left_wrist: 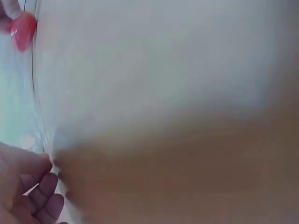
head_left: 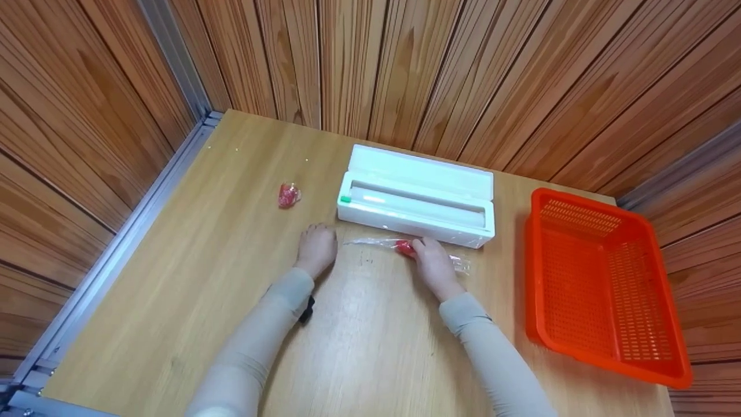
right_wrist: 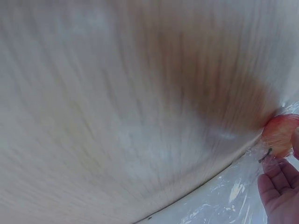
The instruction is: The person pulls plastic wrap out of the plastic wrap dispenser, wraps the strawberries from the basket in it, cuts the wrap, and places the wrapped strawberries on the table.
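Note:
In the head view my right hand [head_left: 435, 267] grips a small red apple [head_left: 404, 248] just in front of the white box. Its stem and yellowish-red skin show in the right wrist view, where the fingers hold the apple [right_wrist: 280, 133] from below. Clear plastic film [head_left: 370, 241] lies around the apple and stretches out to both sides. My left hand [head_left: 317, 250] is low over the table, left of the apple. The left wrist view has its thumb and fingertips [left_wrist: 46, 161] pinched together at the film's end.
A white film dispenser box [head_left: 417, 223] with a raised lid and a roll [head_left: 417, 207] inside stands behind the hands. Another red, film-wrapped item [head_left: 288, 196] lies to the left. On the right is an orange basket [head_left: 535, 278]. Wooden panel walls [head_left: 347, 63] border the table.

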{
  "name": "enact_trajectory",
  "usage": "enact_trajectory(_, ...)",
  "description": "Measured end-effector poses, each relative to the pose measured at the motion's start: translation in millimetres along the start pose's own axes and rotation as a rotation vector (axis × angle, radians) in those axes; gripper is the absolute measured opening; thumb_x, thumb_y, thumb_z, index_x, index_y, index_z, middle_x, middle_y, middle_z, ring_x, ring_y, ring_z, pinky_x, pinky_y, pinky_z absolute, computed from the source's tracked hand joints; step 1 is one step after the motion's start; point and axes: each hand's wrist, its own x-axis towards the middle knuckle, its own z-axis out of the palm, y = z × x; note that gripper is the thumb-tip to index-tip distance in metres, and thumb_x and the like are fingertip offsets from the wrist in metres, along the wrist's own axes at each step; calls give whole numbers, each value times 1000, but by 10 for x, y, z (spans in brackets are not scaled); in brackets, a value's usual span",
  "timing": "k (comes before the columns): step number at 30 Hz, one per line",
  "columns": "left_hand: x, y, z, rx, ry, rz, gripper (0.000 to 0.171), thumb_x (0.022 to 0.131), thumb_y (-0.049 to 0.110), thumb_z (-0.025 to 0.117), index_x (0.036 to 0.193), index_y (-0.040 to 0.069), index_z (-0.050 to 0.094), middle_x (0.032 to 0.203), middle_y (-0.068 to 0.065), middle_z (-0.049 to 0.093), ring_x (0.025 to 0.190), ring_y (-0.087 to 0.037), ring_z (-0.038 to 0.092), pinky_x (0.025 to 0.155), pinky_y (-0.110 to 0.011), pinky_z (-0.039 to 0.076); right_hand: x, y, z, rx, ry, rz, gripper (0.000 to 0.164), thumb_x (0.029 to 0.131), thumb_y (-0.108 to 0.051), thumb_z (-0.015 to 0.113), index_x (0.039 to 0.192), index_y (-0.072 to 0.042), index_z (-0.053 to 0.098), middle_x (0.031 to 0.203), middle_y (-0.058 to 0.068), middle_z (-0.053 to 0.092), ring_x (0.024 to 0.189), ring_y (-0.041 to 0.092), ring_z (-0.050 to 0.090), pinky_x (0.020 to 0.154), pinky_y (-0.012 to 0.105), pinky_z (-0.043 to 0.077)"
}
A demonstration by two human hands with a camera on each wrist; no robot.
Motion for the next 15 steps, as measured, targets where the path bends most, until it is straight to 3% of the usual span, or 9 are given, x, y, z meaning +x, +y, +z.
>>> enact_trajectory(7, 196, -98, -224, -260, 77, 21, 33, 85, 25, 54, 117, 16, 49, 114, -5, 47, 107, -21, 44, 90, -38, 41, -12, 41, 0, -5, -10, 5, 5, 83, -14, 58, 84, -10, 55, 80, 6, 55, 74, 23, 53, 69, 37, 47)
enact_trajectory(12, 346, -21, -415, -438, -14, 58, 46, 81, 31, 59, 124, 33, 43, 124, -2, 33, 118, -20, 32, 95, -39, 39, -20, 20, -12, -28, 13, -23, 6, 84, -14, 56, 85, -9, 55, 77, 7, 53, 71, 23, 52, 67, 37, 46)
enact_trajectory(15, 437, 15, -464, -503, -51, 102, 42, 80, 30, 61, 119, 33, 48, 127, -1, 31, 122, -21, 28, 100, -41, 35, -8, -2, -17, -32, 15, -29, 6, 85, -15, 55, 86, -9, 55, 77, 6, 51, 70, 22, 51, 66, 36, 46)
